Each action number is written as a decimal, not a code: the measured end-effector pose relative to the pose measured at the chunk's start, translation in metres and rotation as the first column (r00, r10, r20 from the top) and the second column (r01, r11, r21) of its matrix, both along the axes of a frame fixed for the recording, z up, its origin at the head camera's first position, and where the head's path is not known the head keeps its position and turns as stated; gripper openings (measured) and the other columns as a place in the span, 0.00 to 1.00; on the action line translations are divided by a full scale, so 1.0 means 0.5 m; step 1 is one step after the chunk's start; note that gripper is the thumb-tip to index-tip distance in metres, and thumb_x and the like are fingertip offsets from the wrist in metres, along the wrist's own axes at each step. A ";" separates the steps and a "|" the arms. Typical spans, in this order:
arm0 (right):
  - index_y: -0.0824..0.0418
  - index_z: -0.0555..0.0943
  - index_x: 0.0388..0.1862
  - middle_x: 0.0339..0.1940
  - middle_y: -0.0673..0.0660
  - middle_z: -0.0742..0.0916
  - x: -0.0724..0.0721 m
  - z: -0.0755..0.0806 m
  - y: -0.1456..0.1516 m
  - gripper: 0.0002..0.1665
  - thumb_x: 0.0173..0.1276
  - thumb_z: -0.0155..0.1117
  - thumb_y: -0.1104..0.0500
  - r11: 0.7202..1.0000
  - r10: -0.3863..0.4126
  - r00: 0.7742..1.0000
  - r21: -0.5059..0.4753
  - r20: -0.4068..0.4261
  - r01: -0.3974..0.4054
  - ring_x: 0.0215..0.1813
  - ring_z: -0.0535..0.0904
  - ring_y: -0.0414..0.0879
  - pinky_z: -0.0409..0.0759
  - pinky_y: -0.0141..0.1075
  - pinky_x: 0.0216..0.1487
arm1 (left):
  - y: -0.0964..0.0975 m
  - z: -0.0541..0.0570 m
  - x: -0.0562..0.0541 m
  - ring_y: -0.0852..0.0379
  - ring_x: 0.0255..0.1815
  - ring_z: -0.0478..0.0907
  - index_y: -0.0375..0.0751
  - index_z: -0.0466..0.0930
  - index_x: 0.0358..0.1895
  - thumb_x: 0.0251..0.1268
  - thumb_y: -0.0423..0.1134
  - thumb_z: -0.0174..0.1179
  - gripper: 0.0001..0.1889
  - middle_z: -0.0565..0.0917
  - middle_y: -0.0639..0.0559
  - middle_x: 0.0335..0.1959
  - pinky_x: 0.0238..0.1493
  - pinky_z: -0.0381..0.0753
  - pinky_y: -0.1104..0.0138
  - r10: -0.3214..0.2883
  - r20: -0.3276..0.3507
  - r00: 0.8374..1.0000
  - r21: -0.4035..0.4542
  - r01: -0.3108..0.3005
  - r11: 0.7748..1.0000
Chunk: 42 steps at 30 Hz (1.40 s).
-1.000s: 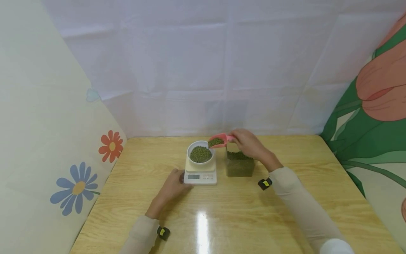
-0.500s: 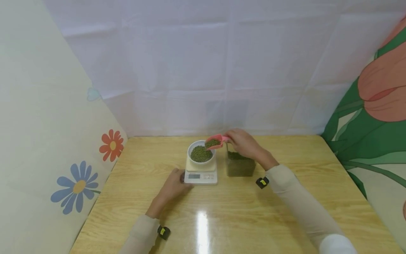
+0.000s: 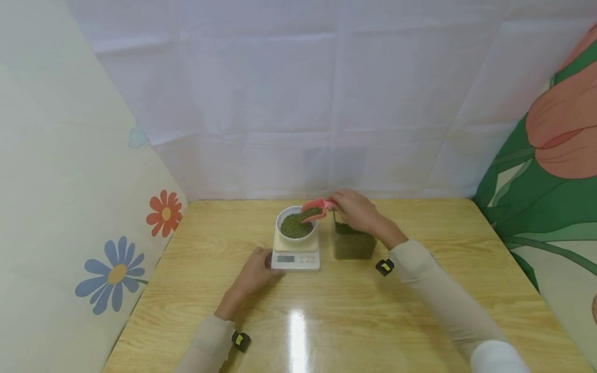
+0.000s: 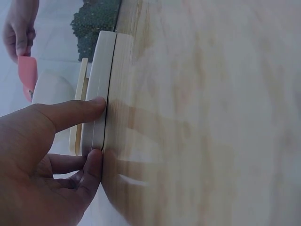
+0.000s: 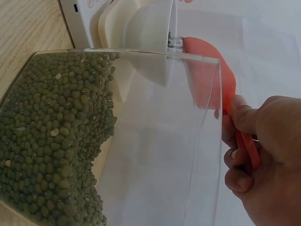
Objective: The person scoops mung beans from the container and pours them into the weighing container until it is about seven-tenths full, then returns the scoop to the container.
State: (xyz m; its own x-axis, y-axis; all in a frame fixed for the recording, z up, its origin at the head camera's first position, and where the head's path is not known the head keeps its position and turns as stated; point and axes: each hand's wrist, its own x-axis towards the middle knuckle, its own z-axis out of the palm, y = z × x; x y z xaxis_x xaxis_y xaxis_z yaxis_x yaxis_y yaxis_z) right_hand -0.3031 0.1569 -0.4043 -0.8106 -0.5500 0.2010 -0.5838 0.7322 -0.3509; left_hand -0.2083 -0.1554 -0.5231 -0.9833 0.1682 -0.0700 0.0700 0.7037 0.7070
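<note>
In the head view my right hand (image 3: pixel 355 210) grips the handle of a red scoop (image 3: pixel 322 203), tilted over the right rim of a white bowl (image 3: pixel 280 230). Green mung beans (image 3: pixel 295 227) fill part of the bowl, and more slide off the scoop's lip. Beneath the bowl is a white kitchen scale (image 3: pixel 308 265) with a small display. My left hand (image 3: pixel 255 272) holds the scale's front left corner; its thumb lies along the scale's edge in the left wrist view. A clear box (image 5: pixel 164 141) of mung beans stands below my right hand.
Everything stands on a wood-grain table (image 3: pixel 354 311). A white cloth backdrop (image 3: pixel 261 103) rises behind its far edge. Flower-printed panels flank both sides. The bean box stands close to the scale's right side.
My right hand has moved slightly left with the scoop, from beside the bowl to over its rim, and has tipped it so that beans run out. My left hand has stayed put.
</note>
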 end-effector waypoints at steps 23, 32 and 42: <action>0.64 0.84 0.63 0.58 0.61 0.89 0.009 0.014 -0.015 0.20 0.80 0.63 0.54 0.997 0.021 0.998 0.078 -0.054 -0.017 0.61 0.84 0.59 0.83 0.53 0.66 | -0.002 -0.005 0.000 0.53 0.47 0.73 0.35 0.84 0.63 0.57 0.41 0.80 0.30 0.78 0.46 0.47 0.52 0.81 0.59 -0.005 -0.001 1.000 0.014 0.005 1.000; 0.63 0.84 0.63 0.58 0.61 0.89 0.012 0.018 -0.015 0.20 0.80 0.63 0.54 0.997 0.020 0.998 0.080 -0.052 -0.016 0.61 0.84 0.58 0.84 0.53 0.64 | -0.001 -0.005 0.001 0.53 0.46 0.73 0.35 0.85 0.61 0.57 0.40 0.80 0.28 0.78 0.46 0.46 0.51 0.82 0.59 -0.009 0.004 1.000 0.029 0.009 1.000; 0.63 0.84 0.63 0.58 0.62 0.89 0.014 0.014 -0.011 0.20 0.79 0.65 0.55 0.998 0.026 0.998 0.062 -0.062 -0.022 0.61 0.84 0.59 0.84 0.54 0.64 | -0.001 -0.003 0.002 0.53 0.46 0.73 0.36 0.85 0.62 0.57 0.41 0.80 0.29 0.78 0.47 0.46 0.51 0.81 0.59 -0.006 0.003 1.000 0.014 0.006 1.000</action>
